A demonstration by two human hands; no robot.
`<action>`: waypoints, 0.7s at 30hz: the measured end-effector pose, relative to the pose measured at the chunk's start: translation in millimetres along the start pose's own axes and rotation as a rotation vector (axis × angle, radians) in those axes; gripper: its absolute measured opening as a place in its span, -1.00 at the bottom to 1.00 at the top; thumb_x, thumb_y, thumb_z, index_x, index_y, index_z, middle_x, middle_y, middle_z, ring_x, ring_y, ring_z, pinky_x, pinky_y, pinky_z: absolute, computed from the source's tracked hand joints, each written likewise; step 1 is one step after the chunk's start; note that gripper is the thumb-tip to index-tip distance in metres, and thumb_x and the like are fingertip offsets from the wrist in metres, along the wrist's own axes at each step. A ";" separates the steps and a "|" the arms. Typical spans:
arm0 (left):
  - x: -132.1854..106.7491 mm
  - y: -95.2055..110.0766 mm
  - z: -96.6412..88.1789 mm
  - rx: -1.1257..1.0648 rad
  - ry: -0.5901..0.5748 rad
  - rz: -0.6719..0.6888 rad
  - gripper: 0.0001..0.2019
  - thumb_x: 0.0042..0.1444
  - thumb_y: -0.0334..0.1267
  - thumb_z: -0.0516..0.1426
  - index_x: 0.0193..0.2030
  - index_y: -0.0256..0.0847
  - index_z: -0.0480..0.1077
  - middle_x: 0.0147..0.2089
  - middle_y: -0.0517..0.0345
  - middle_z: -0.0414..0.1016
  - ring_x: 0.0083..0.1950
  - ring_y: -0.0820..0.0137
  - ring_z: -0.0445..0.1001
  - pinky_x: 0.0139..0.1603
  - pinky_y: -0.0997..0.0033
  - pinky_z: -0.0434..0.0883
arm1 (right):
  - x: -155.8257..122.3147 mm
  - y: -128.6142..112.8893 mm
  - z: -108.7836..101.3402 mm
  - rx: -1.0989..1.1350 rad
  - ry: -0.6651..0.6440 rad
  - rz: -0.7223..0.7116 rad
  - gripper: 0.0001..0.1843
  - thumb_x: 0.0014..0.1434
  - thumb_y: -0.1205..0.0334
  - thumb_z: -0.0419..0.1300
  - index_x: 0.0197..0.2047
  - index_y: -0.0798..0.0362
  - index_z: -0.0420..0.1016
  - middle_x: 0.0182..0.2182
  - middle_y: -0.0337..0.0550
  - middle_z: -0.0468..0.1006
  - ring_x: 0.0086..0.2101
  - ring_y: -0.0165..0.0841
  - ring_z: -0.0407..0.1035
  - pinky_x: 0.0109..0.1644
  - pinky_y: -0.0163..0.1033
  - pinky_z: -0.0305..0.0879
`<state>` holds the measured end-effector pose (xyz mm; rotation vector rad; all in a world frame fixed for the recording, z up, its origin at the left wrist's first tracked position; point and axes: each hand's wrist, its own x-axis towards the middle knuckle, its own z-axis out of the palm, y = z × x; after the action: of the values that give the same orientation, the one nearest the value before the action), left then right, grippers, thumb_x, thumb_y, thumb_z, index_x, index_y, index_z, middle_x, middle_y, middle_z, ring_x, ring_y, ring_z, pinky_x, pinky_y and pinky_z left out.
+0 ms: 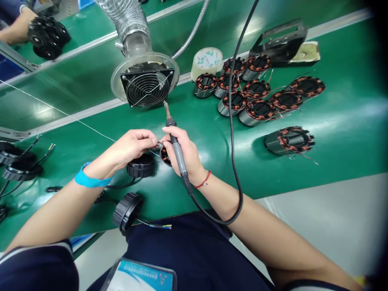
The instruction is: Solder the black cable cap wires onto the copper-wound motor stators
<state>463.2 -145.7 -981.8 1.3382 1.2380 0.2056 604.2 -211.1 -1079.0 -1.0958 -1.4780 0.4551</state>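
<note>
My right hand is closed around the grey grip of a soldering iron, whose tip points up and away toward the fan. Its thumb and fingertips also come close to the wire ends. With thumb and forefinger pinched, my left hand holds a thin wire. Just below the fingertips, a motor stator with copper windings is mostly hidden by my right hand. Beside it, under my left hand, sits a black round cap with a cable. Exactly where the wires meet cannot be seen.
A fume fan on a flexible duct stands behind my hands. Several wound stators and a tape roll are at right. Another black cap lies near the front edge; more caps lie left. The iron's cord loops over my right forearm.
</note>
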 end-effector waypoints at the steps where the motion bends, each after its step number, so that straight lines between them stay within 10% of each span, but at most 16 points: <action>1: 1.0 -0.3 -0.5 0.004 0.016 0.018 -0.84 -0.01 -0.24 0.20 -0.43 -0.31 0.39 -0.57 0.30 0.24 -0.66 0.69 -0.04 -0.65 0.58 -0.16 | 0.4 -0.1 -0.3 -0.019 -0.005 -0.017 -0.68 0.35 0.29 -0.01 0.15 -0.06 0.22 -0.24 -0.22 0.53 -0.22 -0.37 0.44 -0.10 -0.20 0.34; 21: 5.1 -10.0 -1.5 0.183 0.106 0.216 -0.79 -0.03 -0.18 0.25 -0.46 -0.33 0.47 -0.55 0.25 0.34 -0.50 0.57 0.19 -0.45 0.52 0.12 | -0.6 -3.1 -3.4 -0.147 -0.039 -0.084 -0.69 0.36 0.32 -0.06 0.15 -0.06 0.19 -0.21 -0.22 0.53 -0.19 -0.36 0.44 -0.11 -0.20 0.33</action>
<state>459.0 -144.2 -992.3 1.6387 1.2220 0.3249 606.1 -214.0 -1076.0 -1.1402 -1.6054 0.3147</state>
